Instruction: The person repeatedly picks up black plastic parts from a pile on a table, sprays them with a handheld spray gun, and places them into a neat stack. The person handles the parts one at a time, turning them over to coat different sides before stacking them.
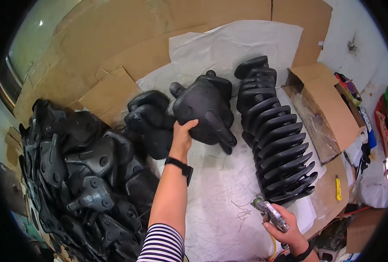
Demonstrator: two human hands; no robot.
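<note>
My left hand [184, 136] grips the near left edge of a black moulded part [205, 105], thumb on top and the fingers hidden beneath. The part is broad and rounded, with a raised ridge and a knob at its far end; a similar part lies partly behind it. At the lower right, my right hand [285, 229] is closed around a grey metal hand tool [271, 214] with a greenish tip. The tip points up and left, close to a long row of stacked black parts [279, 135]. The tool is apart from the held part.
A heap of black parts [91, 174] fills the left side, and a few more [148, 120] lie beside my left hand. White sheeting [215, 192] covers the work surface. On the right are an open cardboard box [329, 113] and a yellow cutter knife [338, 187]. A thin yellow hose [273, 246] hangs below the tool.
</note>
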